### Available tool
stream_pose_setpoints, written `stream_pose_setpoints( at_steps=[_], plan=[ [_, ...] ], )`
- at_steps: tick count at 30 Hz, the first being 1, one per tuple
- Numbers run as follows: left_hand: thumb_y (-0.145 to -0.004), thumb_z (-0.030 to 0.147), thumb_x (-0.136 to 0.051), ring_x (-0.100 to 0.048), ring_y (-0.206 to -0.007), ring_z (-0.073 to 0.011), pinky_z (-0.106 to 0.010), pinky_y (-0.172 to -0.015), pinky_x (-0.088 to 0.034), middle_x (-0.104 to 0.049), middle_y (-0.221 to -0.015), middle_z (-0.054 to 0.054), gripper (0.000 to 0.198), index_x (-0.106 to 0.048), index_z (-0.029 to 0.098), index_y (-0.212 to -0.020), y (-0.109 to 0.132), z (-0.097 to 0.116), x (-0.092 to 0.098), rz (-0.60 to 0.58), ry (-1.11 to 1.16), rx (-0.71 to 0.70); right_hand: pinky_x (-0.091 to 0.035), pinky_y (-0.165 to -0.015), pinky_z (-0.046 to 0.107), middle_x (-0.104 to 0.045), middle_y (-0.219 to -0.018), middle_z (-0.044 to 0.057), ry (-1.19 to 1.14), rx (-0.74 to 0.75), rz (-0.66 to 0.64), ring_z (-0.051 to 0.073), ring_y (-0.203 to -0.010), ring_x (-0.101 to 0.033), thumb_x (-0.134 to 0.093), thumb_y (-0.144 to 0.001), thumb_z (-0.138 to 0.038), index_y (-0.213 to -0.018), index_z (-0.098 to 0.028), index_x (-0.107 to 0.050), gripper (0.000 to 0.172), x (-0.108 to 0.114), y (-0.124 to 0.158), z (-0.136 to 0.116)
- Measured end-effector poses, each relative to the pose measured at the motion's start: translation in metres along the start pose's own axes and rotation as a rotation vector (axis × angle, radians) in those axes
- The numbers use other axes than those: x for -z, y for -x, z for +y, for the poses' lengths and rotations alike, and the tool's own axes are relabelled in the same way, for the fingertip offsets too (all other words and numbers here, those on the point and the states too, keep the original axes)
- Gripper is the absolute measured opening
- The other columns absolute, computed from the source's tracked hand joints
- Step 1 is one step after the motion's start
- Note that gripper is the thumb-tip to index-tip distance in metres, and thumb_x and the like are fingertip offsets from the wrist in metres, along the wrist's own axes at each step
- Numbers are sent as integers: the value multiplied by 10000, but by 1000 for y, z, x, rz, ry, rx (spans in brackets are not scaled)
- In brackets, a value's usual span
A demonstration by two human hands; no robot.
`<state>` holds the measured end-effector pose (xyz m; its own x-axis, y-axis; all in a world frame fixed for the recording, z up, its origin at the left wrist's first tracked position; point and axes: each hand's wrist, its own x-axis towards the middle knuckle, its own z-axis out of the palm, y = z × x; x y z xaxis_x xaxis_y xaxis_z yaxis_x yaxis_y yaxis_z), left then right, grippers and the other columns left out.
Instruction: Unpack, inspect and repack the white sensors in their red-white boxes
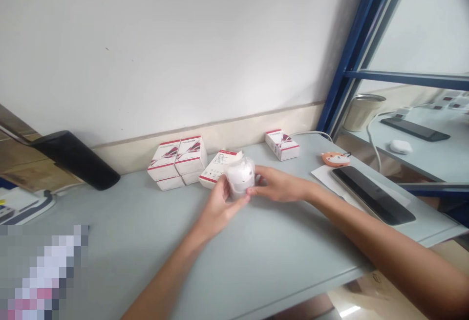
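Observation:
My left hand [220, 203] and my right hand [275, 184] hold a small white device wrapped in clear plastic [240, 177] between them, just above the pale grey-blue desk [120, 222]. The fingers of both hands wrap its sides and lower edge. Directly behind it, a white box with red trim [219, 167] lies tilted and partly hidden by the wrapped device. A stack of similar boxes [176, 161] stands to the left, and one more box [282, 144] sits farther right.
A dark tablet [372, 195] lies on white paper at the right, near an orange fox-shaped pouch [334, 159]. A black wedge-shaped object [75, 159] lies at the left. A blue metal frame [351, 61] stands at the desk's far right corner. A pixelated patch covers the lower left.

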<state>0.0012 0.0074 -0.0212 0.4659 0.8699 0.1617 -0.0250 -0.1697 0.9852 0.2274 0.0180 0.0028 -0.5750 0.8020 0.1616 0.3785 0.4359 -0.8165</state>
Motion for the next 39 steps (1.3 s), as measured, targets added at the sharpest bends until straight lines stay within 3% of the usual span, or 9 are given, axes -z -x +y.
stream_pose_setpoints(
  at_steps=[5, 9, 13, 17, 21, 26, 30, 35, 39],
  plan=[
    [-849, 378, -849, -607, -1373, -348, -494, -1173, -463, -673, -1435, -144, 570, -630, 213, -1349, 0, 6, -4, 122, -47, 4, -460, -1108, 528, -675, -1307, 123, 160, 38, 19, 365, -1275, -561, -875, -796, -457, -1159, -238, -739, 445, -11, -1, 4],
    [-795, 394, -898, -661, -1295, -353, -466, -1098, -518, -726, -1354, -141, 558, -689, 196, -1272, 0, 19, -5, 249, 29, -4, -530, -953, 416, -722, -1181, 73, -29, -2, 14, 269, -1059, -648, -774, -906, -413, -1177, -224, -690, 341, -10, -1, -8],
    [-922, 441, -776, -610, -1376, -327, -435, -1131, -501, -675, -1446, -146, 493, -671, 179, -1327, -1, 41, -5, 315, 341, -33, -513, -783, 315, -729, -994, 39, -257, -44, 73, 203, -899, -656, -716, -956, -472, -1156, -201, -677, 339, -5, 0, -23],
    [-988, 466, -685, -535, -1466, -306, -409, -1168, -498, -630, -1515, -129, 477, -659, 188, -1375, -3, 52, -2, 295, 512, 46, -488, -780, 308, -727, -862, 32, -306, 7, 160, 183, -843, -659, -654, -1006, -497, -1010, -193, -692, 306, 1, -1, -25],
    [-992, 451, -682, -483, -1516, -270, -358, -1161, -531, -639, -1514, -70, 454, -656, 235, -1390, -5, 49, 4, 389, 617, 91, -481, -763, 308, -705, -807, 27, -307, 28, 347, 164, -782, -636, -576, -1041, -556, -883, -204, -637, 390, 5, -2, -20],
    [-979, 452, -701, -491, -1513, -254, -334, -1162, -544, -658, -1494, -50, 428, -682, 251, -1356, -7, 38, 8, 349, 636, 99, -508, -709, 299, -673, -920, 14, -367, 24, 319, 153, -755, -653, -680, -976, -557, -1038, -226, -591, 348, -11, -5, -22],
    [-997, 455, -671, -481, -1522, -257, -348, -1193, -523, -631, -1529, -57, 439, -665, 245, -1383, -6, 37, 6, 307, 631, 94, -510, -675, 302, -688, -881, 21, -263, -15, 298, 158, -720, -648, -668, -977, -540, -1011, -219, -615, 327, -19, -5, -25],
    [-992, 408, -686, -488, -1517, -271, -371, -1190, -528, -632, -1523, -81, 453, -642, 235, -1408, -6, 42, 7, 339, 649, 53, -510, -694, 308, -664, -855, 8, -199, -21, 414, 161, -734, -647, -550, -1038, -435, -1090, -229, -624, 225, -15, -5, -21],
    [-989, 364, -690, -497, -1510, -259, -353, -1183, -524, -637, -1516, -74, 431, -648, 232, -1398, -6, 43, 7, 357, 651, 48, -547, -735, 312, -629, -1191, 41, -346, -17, 361, 153, -851, -686, -564, -1039, -453, -1358, -295, -502, 362, -21, -2, -19]
  ],
)
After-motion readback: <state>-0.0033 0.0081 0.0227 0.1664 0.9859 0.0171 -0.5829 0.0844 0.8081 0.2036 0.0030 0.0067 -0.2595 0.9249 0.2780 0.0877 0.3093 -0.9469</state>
